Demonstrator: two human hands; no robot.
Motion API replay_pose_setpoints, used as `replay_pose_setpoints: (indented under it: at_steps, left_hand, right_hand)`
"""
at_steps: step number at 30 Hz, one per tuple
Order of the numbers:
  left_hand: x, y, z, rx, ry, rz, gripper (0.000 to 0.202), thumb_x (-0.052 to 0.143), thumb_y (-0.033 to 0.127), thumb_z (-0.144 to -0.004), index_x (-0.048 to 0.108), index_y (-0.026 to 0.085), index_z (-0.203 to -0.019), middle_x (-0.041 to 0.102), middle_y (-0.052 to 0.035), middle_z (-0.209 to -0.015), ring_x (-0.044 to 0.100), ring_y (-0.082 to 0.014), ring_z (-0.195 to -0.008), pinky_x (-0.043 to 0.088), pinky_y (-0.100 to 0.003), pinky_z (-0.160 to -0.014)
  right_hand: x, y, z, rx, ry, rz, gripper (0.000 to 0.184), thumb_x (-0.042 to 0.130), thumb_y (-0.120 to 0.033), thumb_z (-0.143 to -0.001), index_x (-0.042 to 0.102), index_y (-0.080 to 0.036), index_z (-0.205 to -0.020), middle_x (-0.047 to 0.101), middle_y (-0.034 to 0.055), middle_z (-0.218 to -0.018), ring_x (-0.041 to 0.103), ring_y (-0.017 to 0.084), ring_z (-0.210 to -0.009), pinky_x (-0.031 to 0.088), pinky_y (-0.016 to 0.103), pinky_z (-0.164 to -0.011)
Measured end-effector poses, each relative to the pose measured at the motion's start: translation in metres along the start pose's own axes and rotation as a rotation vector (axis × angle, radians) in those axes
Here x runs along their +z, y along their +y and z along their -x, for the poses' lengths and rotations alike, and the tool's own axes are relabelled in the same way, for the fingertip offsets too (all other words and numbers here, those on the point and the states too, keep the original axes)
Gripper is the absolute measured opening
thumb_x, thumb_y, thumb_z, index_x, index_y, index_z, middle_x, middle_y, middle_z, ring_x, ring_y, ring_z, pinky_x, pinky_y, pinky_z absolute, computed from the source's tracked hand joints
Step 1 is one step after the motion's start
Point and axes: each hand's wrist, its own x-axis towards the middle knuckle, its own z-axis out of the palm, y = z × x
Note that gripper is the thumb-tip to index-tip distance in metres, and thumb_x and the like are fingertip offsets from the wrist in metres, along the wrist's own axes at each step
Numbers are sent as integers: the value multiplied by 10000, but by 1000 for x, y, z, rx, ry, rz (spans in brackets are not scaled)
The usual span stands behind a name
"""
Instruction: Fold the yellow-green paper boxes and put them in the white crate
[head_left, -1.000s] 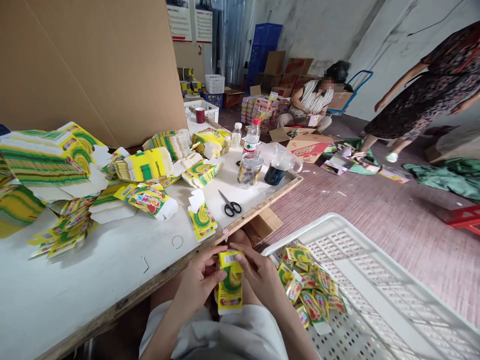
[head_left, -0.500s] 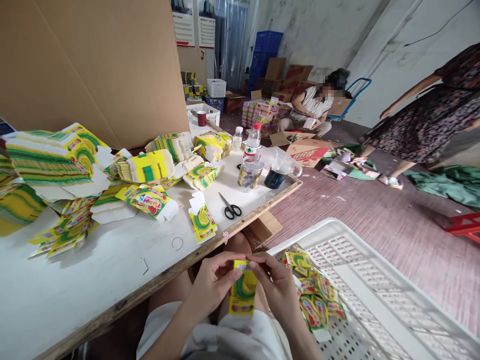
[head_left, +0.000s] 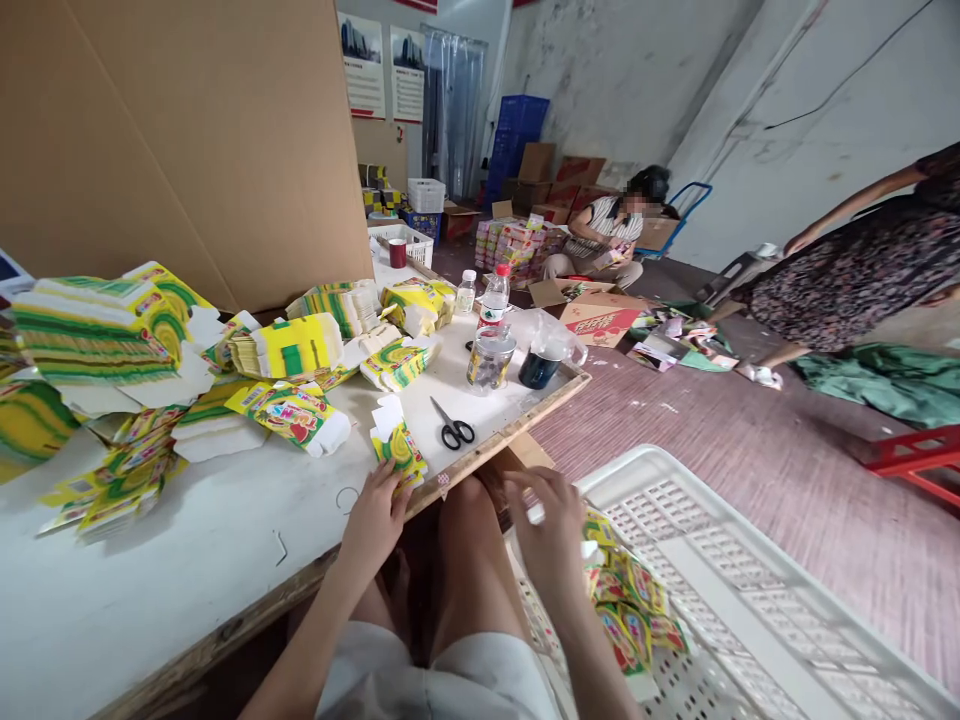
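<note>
My left hand [head_left: 381, 505] rests at the near edge of the table, its thumb and fingers closed on the lower end of a small yellow-green carton [head_left: 405, 448]. That carton lies on the table with its white end flaps open. My right hand [head_left: 546, 515] is above the near left side of a white plastic basket [head_left: 750, 560], fingers apart, with no carton visible in it. Below and beside it, several yellow fruit-printed cartons [head_left: 634, 590] lie in the basket, partly hidden by the hand. Black-handled scissors [head_left: 456, 432] lie right of the carton.
Stacks of flat yellow-green cartons [head_left: 97, 335] cover the table's left and back. A clear jar [head_left: 491, 360], a red-capped bottle [head_left: 495, 295] and a dark mug [head_left: 540, 368] stand near its right corner. A seated person [head_left: 604, 235] and a standing person [head_left: 885, 250] are beyond.
The yellow carton both hands held over my lap is out of them. My left hand has moved left to the carton on the table; my right hand has moved over the basket and opened.
</note>
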Motion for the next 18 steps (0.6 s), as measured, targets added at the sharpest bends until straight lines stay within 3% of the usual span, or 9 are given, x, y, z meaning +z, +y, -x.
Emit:
replay_pose_setpoints:
  at_steps: [5, 8, 13, 18]
  left_hand:
    - [2, -5, 6, 19, 8, -23, 282, 584, 231, -892, 755, 196, -1113, 678, -138, -1378, 524, -345, -1380, 340, -555, -1194]
    - [1, -2, 5, 20, 23, 22, 282, 611, 205, -869, 763, 217, -1107, 714, -115, -1331, 548, -345, -1358, 333, -561, -1195]
    - [-1, -1, 5, -11, 78, 206, 196, 697, 250, -829, 779, 253, -1007, 746, -103, -1257, 579, -350, -1316, 285, -552, -1214]
    - [-12, 4, 11, -119, 208, 536, 382, 681, 466, -866, 646, 232, -1166, 683, -114, -1312, 576, -304, -1303, 373, -481, -1159]
  right_hand:
    - [91, -53, -19, -39, -185, -60, 121, 705, -228, -831, 783, -188, -915, 709, 152, -1173, 558, 351, -1138, 353, 498, -988]
    - [117, -70, -25, -22, -230, -115, 57, 740, -154, -763, 762, -155, -815, 737, 183, -1051, 572, 366, -1095, 302, 536, -1030]
    - [116, -68, -27, 61, -210, -299, 87, 637, -154, -841, 711, -179, -801, 753, 143, -923, 607, 340, -1002, 314, 560, -1015]
    - [98, -55, -12, 185, -194, -652, 224, 594, -401, -917, 669, -190, -923, 747, 87, -854, 656, 238, -772, 507, 402, -797]
